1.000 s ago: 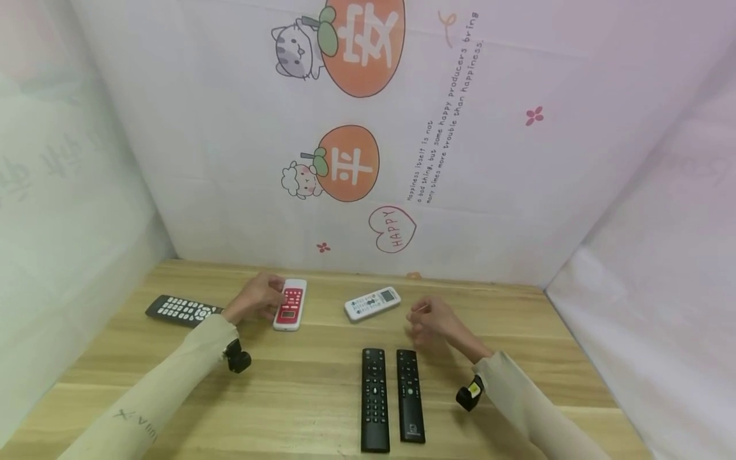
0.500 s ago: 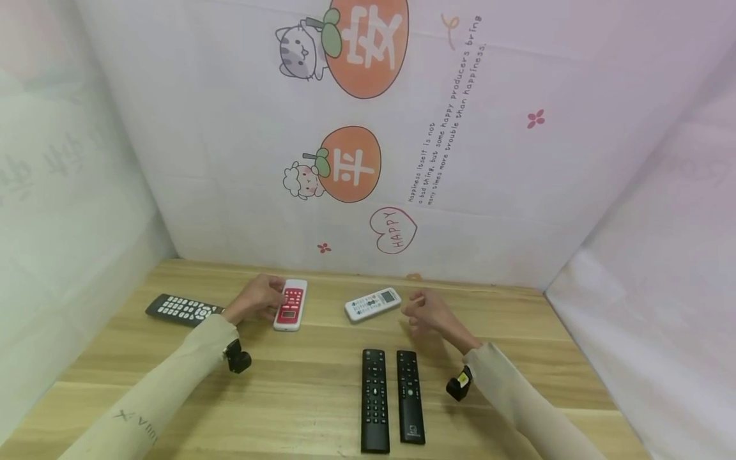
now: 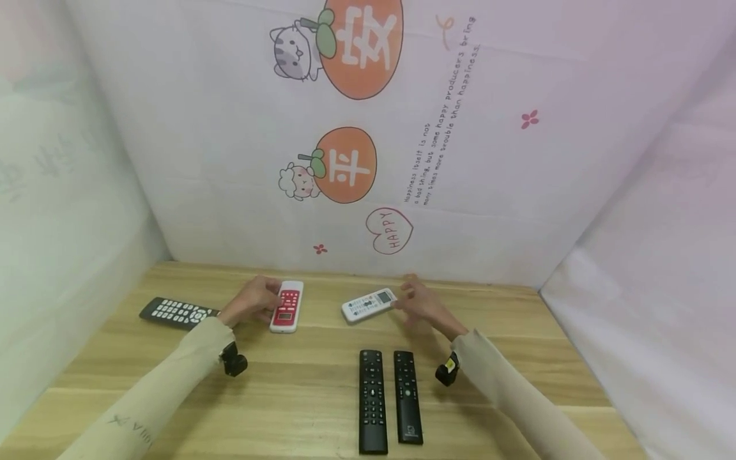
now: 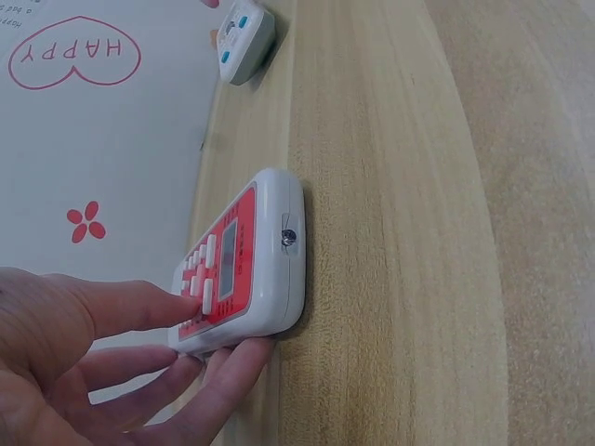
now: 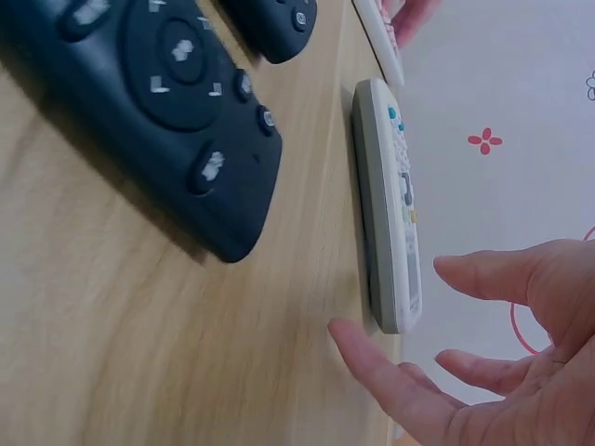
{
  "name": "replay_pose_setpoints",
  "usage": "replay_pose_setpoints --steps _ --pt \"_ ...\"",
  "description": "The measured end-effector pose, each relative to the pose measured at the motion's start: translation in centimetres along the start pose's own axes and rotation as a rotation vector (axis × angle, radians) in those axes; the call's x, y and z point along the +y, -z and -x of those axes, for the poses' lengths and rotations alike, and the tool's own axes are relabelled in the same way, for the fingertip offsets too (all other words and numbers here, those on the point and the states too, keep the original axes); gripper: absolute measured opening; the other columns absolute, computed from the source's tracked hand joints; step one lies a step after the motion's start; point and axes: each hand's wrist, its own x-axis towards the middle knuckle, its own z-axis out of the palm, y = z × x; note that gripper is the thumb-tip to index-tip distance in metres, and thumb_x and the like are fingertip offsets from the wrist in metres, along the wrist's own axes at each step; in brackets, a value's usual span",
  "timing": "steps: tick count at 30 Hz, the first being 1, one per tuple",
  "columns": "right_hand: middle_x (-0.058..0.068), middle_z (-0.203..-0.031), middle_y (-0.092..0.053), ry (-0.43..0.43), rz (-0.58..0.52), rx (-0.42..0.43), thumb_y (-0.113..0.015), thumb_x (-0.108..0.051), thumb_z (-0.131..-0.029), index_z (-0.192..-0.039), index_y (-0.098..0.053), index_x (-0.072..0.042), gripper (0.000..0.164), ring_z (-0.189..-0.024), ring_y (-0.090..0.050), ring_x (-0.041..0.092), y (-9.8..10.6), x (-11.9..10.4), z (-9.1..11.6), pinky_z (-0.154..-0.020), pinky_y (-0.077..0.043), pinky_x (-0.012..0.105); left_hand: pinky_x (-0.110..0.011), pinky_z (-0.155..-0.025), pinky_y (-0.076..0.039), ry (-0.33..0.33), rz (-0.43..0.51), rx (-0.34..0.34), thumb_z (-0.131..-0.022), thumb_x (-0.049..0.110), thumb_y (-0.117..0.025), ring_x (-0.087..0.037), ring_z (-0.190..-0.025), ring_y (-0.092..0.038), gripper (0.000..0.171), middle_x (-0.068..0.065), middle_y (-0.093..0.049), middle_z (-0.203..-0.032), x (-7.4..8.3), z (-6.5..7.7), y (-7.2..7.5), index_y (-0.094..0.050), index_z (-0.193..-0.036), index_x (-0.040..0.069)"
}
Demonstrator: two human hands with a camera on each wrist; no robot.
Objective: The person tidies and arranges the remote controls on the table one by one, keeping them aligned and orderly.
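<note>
At the back left of the table, my left hand (image 3: 253, 300) grips a white remote control with a red face (image 3: 287, 307). In the left wrist view the thumb lies on the buttons of this remote (image 4: 244, 269), and fingers tuck against its lower side. A white remote control with a small screen (image 3: 368, 305) lies flat near the table's middle back. Beside its right end is my right hand (image 3: 425, 305), fingers spread. The right wrist view shows the thumb and fingertips around the end of the white remote (image 5: 386, 209), with a visible gap between thumb and remote.
Two black remotes lie side by side at the front: a longer one (image 3: 373, 402) and a slimmer one (image 3: 408, 399). A dark remote with pale buttons (image 3: 178, 313) lies partly behind the left forearm. A printed cloth (image 3: 489, 223) rises along the table's back edge.
My right hand has moved left to the end of the white remote, and its fingers have spread. My left hand stays on the red-faced remote.
</note>
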Motion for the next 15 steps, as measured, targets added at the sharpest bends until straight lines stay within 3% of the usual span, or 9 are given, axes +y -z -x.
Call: replay_pose_setpoints --steps 4,8,15 --pt "0.038 -0.143 -0.052 0.027 0.045 -0.001 -0.076 -0.012 -0.093 -0.150 -0.044 0.005 0.067 -0.109 -0.067 0.045 -0.6 0.0 -0.6 -0.091 -0.063 0.053 -0.039 -0.072 -0.068 -0.004 0.019 0.002 -0.095 -0.005 -0.063 -0.030 -0.093 -0.072 0.064 -0.039 -0.051 -0.144 -0.4 0.1 0.0 -0.036 -0.151 -0.018" --pt "0.032 -0.145 -0.056 0.092 0.168 0.024 -0.078 -0.017 -0.092 -0.149 -0.051 0.001 0.065 -0.127 -0.059 0.046 -1.3 -0.2 -1.0 -0.107 -0.052 0.061 -0.039 -0.073 -0.068 -0.003 0.027 0.004 -0.095 -0.004 -0.063 -0.029 -0.092 -0.072 0.063 -0.038 -0.054 -0.140 -0.3 0.1 -0.1 -0.037 -0.151 -0.017" --pt "0.029 -0.146 -0.057 0.135 0.263 0.011 -0.076 -0.024 -0.095 -0.150 -0.051 0.000 0.065 -0.125 -0.059 0.042 -2.5 -0.7 -1.8 -0.109 -0.050 0.058 -0.040 -0.074 -0.068 -0.005 0.019 0.003 -0.094 -0.005 -0.062 -0.031 -0.095 -0.072 0.064 -0.039 -0.054 -0.141 -0.2 0.2 0.0 -0.036 -0.151 -0.018"
